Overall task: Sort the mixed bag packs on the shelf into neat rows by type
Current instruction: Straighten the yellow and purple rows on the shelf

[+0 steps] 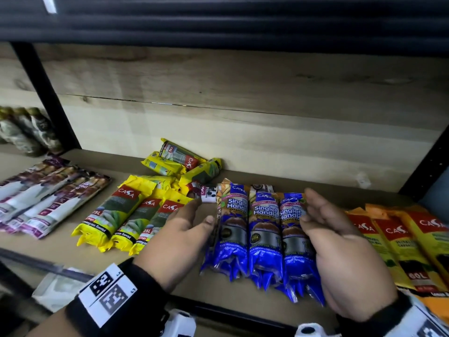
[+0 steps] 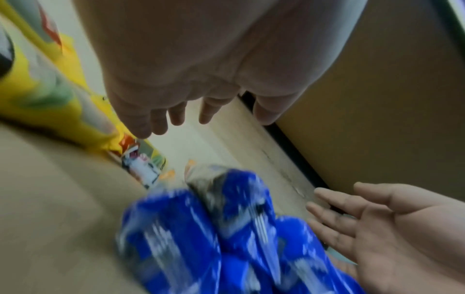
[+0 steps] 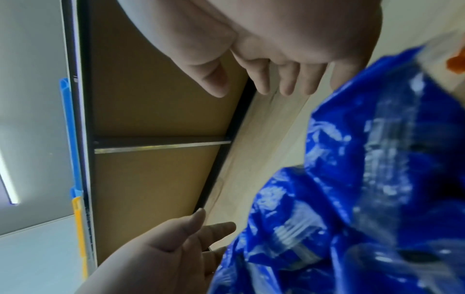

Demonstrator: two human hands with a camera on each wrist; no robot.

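hands: my left [image 1: 184,229] and right [image 1: 340,242] open, flanking blue packs [image 1: 262,229]
feel: light, soft, slippery film
hold: mid-body, from both sides

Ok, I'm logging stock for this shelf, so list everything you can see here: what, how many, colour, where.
blue packs: three on top, blue, front centre between the hands, more seem to lie beneath.
yellow packs in a row: three, yellow with red labels, left of the blue ones.
loose yellow packs: a jumbled pile, count unclear, at the back wall.
purple and white packs: several, overlapping, far left.
orange and yellow packs: at least three, far right.
small white and red pack: one, behind the blue packs.
dark packs: about three, next bay on the left, blurred.
shelf: one, tan board with black frame.
left hand: open, at the blue packs' left side.
right hand: open, at their right side.
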